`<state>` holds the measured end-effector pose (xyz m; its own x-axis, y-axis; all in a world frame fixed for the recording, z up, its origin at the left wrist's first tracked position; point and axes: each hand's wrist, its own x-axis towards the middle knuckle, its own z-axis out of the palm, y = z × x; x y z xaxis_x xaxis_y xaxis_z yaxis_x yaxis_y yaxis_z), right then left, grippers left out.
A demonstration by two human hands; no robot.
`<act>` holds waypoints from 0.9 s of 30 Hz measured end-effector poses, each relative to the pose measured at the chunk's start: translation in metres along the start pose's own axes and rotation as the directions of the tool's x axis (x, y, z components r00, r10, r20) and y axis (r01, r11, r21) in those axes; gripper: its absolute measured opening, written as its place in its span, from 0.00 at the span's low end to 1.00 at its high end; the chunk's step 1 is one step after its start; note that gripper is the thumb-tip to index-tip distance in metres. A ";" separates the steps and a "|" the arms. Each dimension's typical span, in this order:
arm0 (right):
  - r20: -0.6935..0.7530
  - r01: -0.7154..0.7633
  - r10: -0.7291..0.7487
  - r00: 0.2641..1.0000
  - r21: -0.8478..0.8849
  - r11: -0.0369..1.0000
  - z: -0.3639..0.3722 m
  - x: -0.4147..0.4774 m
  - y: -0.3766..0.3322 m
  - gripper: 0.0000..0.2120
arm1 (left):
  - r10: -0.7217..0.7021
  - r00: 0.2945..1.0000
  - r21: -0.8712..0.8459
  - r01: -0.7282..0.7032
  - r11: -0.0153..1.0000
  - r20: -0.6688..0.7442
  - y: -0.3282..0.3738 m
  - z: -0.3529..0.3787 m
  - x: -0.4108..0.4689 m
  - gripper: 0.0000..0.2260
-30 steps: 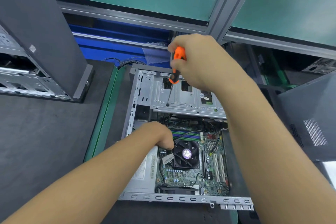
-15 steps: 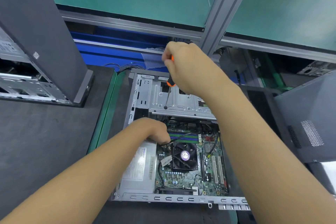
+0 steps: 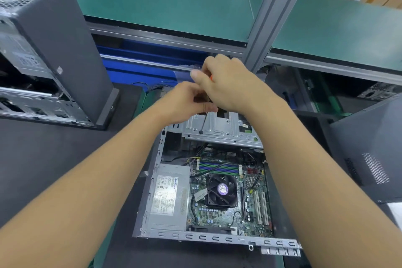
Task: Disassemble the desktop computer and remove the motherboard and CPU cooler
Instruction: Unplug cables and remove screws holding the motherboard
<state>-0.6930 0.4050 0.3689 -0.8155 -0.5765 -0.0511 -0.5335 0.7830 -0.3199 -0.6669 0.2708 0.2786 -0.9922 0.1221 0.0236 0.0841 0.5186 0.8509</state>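
Observation:
An open desktop case (image 3: 202,237) lies on its side before me. Inside it, the green motherboard (image 3: 219,215) carries a black CPU cooler fan (image 3: 220,190), with a silver power supply (image 3: 167,198) to the left. My right hand (image 3: 230,85) grips an orange-handled screwdriver above the metal drive cage (image 3: 224,130). Its dark shaft (image 3: 204,122) points down, tip on the cage. My left hand (image 3: 185,102) has come up beside the right one, fingers curled around the screwdriver's lower handle, which is mostly hidden.
A second grey tower (image 3: 54,50) stands at the left on the dark mat. A dark side panel (image 3: 369,159) leans at the right. Behind are blue bins (image 3: 141,65), an aluminium post (image 3: 269,17) and a green shelf (image 3: 165,0).
My left hand lifted out of the case, away from the cooler, and joined the right hand at the screwdriver. The view tilted down and closer; the screwdriver stays over the drive cage.

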 end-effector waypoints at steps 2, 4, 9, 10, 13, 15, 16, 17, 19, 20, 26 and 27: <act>-0.058 -0.059 0.058 0.997 -0.013 0.998 0.001 0.000 0.002 0.21 | 0.005 0.994 -0.025 -0.007 1.000 -0.106 -0.007 0.008 0.002 0.09; -0.186 -0.141 0.128 0.974 -0.057 0.988 0.000 0.001 0.002 0.21 | -0.013 0.987 0.004 0.014 1.000 -0.160 -0.010 0.015 0.005 0.09; -0.164 -0.076 0.063 0.984 -0.075 0.994 -0.002 0.004 -0.002 0.12 | 0.005 0.992 -0.114 -0.020 0.993 -0.127 -0.009 0.011 0.006 0.13; -0.141 -0.047 0.034 0.989 -0.086 0.995 -0.005 0.003 -0.003 0.10 | 0.018 0.995 -0.197 -0.036 0.980 -0.094 -0.011 0.007 0.005 0.13; -0.063 -0.001 -0.004 0.998 -0.085 0.996 -0.016 0.002 -0.004 0.09 | 0.068 0.996 -0.328 -0.082 0.941 -0.052 -0.017 0.000 0.004 0.11; -0.008 -0.006 0.005 1.000 -0.074 0.997 -0.019 0.002 -0.005 0.11 | 0.079 0.994 -0.313 -0.098 0.945 -0.074 -0.016 0.001 0.005 0.10; 0.010 -0.016 0.017 1.000 -0.067 0.998 -0.020 0.003 -0.004 0.11 | 0.074 0.993 -0.298 -0.097 0.950 -0.088 -0.015 0.003 0.006 0.10; 0.016 -0.039 0.040 0.999 -0.045 0.998 -0.020 0.005 -0.004 0.10 | 0.063 0.993 -0.285 -0.091 0.954 -0.104 -0.016 0.004 0.009 0.10; -0.018 -0.128 0.128 0.992 0.000 0.992 -0.019 0.009 -0.004 0.17 | 0.030 0.990 -0.234 -0.062 0.970 -0.139 -0.017 0.008 0.013 0.13; -0.055 -0.182 0.181 0.982 -0.010 0.983 -0.018 0.010 -0.006 0.21 | 0.013 0.987 -0.209 -0.046 0.977 -0.157 -0.018 0.010 0.015 0.14; -0.130 -0.174 0.158 0.979 -0.129 0.976 -0.011 0.012 -0.012 0.11 | 0.090 0.995 -0.287 -0.100 0.953 -0.047 -0.015 0.003 0.014 0.14; -0.103 -0.144 0.133 0.986 -0.111 0.983 -0.013 0.010 -0.013 0.07 | 0.109 0.994 -0.316 -0.103 0.943 0.002 -0.017 -0.002 0.014 0.12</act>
<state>-0.6975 0.3923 0.3845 -0.8980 -0.4399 0.0048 -0.4316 0.8790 -0.2025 -0.6822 0.2624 0.2659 -0.9770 0.1791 0.1153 0.1523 0.2089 0.9660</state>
